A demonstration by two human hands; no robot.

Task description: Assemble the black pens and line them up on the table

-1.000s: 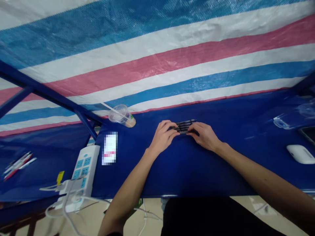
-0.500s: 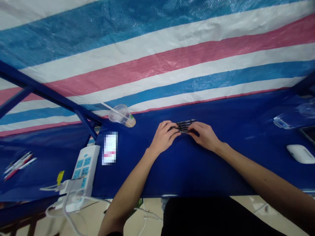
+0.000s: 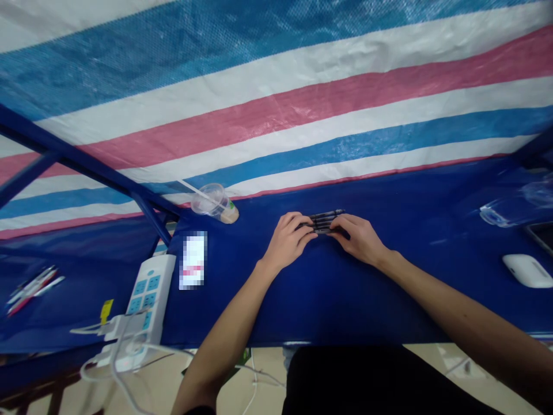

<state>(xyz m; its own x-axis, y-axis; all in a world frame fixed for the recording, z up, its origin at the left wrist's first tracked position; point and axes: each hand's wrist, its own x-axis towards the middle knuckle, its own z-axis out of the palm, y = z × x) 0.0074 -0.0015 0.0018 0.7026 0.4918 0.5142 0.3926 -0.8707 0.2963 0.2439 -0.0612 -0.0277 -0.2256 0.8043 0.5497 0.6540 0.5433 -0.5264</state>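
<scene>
Several black pens (image 3: 325,221) lie side by side in a small row on the blue table cover (image 3: 328,288). My left hand (image 3: 288,240) rests at the row's left end with its fingers curled onto the pens. My right hand (image 3: 359,237) presses on the right end, fingers bent over the pens. Both hands hold the bundle together from either side. The pens' middle and far tips show between and beyond my fingers.
A clear plastic cup with a straw (image 3: 212,203) lies at the back left. A white power strip (image 3: 144,300) with cables and a small card (image 3: 192,260) sit left. Loose pens (image 3: 32,283) lie far left. A white mouse (image 3: 526,270) and clear plastic items (image 3: 505,212) are right.
My hands have drawn slightly closer together on the pens; otherwise nothing has visibly moved.
</scene>
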